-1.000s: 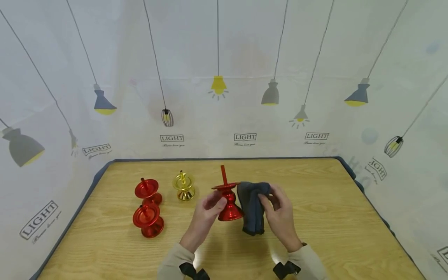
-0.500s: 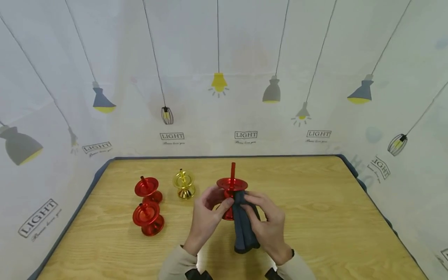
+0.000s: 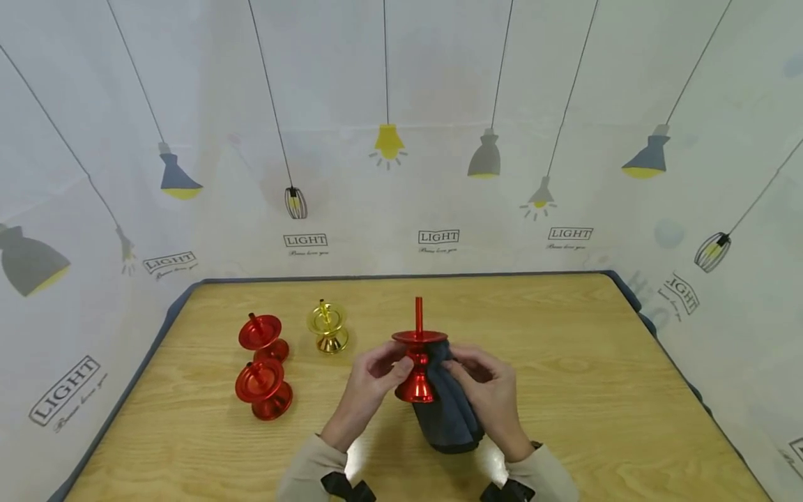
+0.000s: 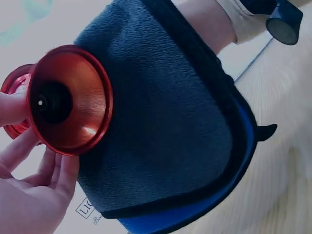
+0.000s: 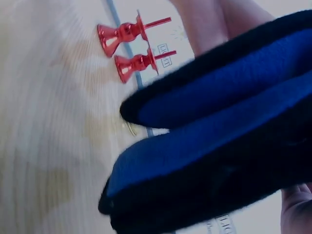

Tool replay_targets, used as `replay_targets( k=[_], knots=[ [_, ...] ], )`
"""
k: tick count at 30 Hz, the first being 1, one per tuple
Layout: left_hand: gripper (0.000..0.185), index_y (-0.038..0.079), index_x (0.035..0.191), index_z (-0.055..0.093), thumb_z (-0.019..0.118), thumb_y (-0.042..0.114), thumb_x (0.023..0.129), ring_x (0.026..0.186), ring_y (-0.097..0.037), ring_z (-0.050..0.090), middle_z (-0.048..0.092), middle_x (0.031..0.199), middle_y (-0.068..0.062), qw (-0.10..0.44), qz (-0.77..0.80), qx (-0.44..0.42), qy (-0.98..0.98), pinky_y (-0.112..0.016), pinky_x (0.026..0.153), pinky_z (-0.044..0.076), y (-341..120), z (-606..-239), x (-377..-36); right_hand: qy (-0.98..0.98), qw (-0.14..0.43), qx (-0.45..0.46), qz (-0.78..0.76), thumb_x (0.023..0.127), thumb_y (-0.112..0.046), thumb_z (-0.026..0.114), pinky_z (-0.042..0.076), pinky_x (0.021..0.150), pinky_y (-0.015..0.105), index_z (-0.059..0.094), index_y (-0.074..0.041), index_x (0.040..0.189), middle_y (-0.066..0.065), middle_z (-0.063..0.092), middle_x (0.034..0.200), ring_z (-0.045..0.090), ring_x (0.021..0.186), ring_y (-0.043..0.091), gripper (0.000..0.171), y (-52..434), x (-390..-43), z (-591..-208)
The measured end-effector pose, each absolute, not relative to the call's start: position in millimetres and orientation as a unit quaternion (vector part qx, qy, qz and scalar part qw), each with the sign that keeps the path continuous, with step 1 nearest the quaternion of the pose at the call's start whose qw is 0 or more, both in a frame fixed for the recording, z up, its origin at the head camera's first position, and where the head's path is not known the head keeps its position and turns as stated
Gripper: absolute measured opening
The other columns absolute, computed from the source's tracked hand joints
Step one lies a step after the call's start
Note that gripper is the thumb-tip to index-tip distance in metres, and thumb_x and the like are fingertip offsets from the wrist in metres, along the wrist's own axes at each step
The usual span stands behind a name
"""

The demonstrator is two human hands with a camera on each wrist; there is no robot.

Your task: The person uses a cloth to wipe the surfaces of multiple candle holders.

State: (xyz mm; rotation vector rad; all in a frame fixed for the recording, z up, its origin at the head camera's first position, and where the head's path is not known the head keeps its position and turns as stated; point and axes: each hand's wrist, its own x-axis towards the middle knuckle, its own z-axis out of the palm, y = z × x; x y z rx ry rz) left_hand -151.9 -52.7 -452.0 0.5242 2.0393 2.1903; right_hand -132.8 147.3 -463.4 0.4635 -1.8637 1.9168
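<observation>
My left hand [image 3: 375,380] grips a red metal candle holder [image 3: 417,385] by its waist, upright and raised above the table. Its spike points up and its flared hollow base faces the left wrist camera. My right hand [image 3: 488,390] pinches a dark blue-grey cloth [image 3: 448,411] against the holder's right side, just under the dish. The cloth's lower part hangs down in folds. In the right wrist view the cloth [image 5: 209,146] shows a bright blue inner side and hides most of the right hand.
Two red candle holders [image 3: 263,380] stand on the wooden table [image 3: 583,390] at the left. A smaller gold candle holder [image 3: 329,331] stands behind them, slightly to the right. A white backdrop [image 3: 351,160] printed with lamps rises past the table's back edge.
My right hand has brought the cloth leftward onto the candle holder, then shifted it to the right side of the stem. The held holder has moved slightly right and now stands straighter.
</observation>
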Motion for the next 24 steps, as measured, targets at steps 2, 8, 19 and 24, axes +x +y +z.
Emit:
replay_targets(
  k=[2,8,19,24],
  knots=[
    [0.038,-0.005,0.129,0.064,0.067,0.015,0.098,0.105,-0.012,0.066,0.067,0.124,-0.022,0.054,0.729,0.151,0.666,-0.024,0.091,0.054,-49.8,-450.7,-150.1,-0.672,0.206,0.152,0.695,0.084,0.012,0.073,0.059,0.081,0.022,0.072,0.013,0.103,-0.010,0.076,0.104,0.074,0.094,0.007,0.019,147.5,-133.4,-464.1],
    [0.032,-0.006,0.123,0.066,0.070,0.010,0.095,0.096,-0.010,0.068,0.070,0.115,-0.023,-0.011,0.727,0.106,0.679,-0.023,0.086,0.055,-38.2,-447.0,-143.9,-0.662,0.254,0.182,0.681,0.083,0.017,0.072,0.059,0.076,0.021,0.072,0.013,0.103,-0.006,0.076,0.106,0.073,0.094,0.007,0.020,144.5,-133.9,-467.0],
    [0.036,0.004,0.123,0.070,0.076,0.023,0.093,0.106,-0.016,0.066,0.072,0.118,-0.014,0.062,0.723,0.112,0.679,-0.030,0.091,0.054,-44.9,-453.7,-152.3,-0.651,0.283,0.245,0.660,0.079,0.022,0.072,0.059,0.076,0.022,0.074,0.007,0.106,0.011,0.073,0.109,0.072,0.099,0.009,0.031,144.7,-131.0,-467.0],
    [0.048,-0.003,0.131,0.065,0.072,0.029,0.096,0.108,-0.016,0.065,0.070,0.123,-0.016,0.109,0.734,0.114,0.661,-0.030,0.093,0.053,-52.3,-455.4,-152.2,-0.633,0.229,0.227,0.704,0.083,0.019,0.070,0.059,0.082,0.024,0.071,0.013,0.107,-0.001,0.074,0.112,0.073,0.100,0.011,0.025,148.1,-132.6,-472.1]
  ],
)
